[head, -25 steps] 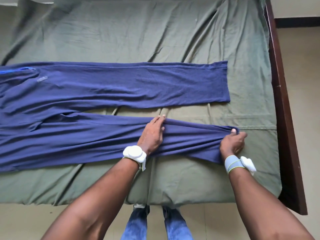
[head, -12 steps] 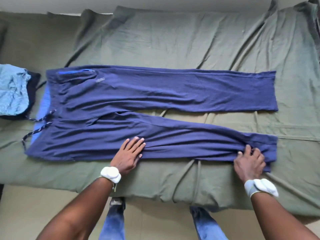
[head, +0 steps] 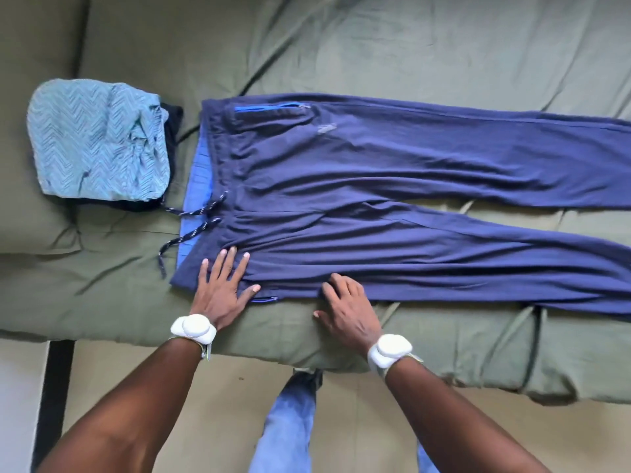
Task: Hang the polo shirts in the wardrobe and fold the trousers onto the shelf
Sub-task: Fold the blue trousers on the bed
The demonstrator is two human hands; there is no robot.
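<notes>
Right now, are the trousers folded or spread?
Spread: the trousers lie flat on the bed, both legs apart, none doubled over.

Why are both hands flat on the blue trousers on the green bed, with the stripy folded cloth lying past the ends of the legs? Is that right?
Not quite. The head view shows the folded zigzag cloth lying by the waistband, not the leg ends. The rest holds: left hand and right hand rest on the blue trousers on the green bed.
</notes>
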